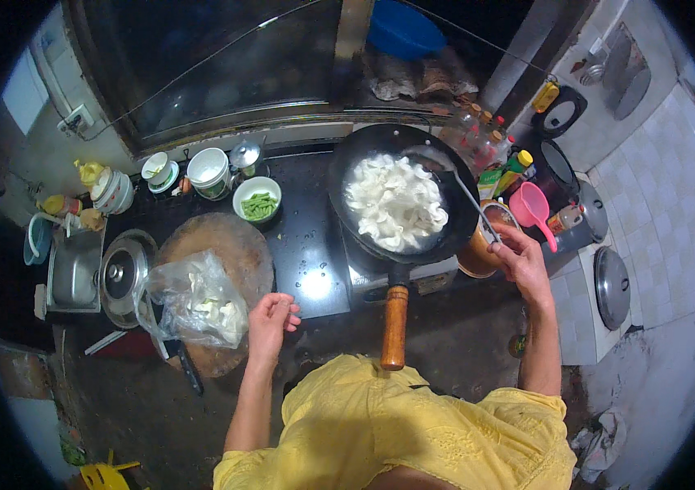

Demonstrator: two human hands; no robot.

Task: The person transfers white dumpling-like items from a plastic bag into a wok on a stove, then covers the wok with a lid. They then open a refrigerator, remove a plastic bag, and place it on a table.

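My right hand [522,260] grips the thin metal handle [476,205] of a ladle or spatula. Its head [430,158] rests inside a black wok [350,223], partly hidden at the far right side. White dumplings or wontons [396,202] crowd the liquid in the wok. The wok's wooden handle [394,324] points towards my body. My left hand [271,324] hovers by the counter's front edge, fingers loosely curled, with nothing seen in it. Left of it, a clear plastic bag [170,294] holding more white pieces [215,312] lies on a round wooden chopping board [200,236].
A knife with a black handle [188,370] lies at the board's front edge. Behind it stands a bowl of cut green beans [258,207]. A metal pot lid [118,271] is near the sink [75,285]. Bottles [482,144] and a pink dipper [530,205] crowd the right.
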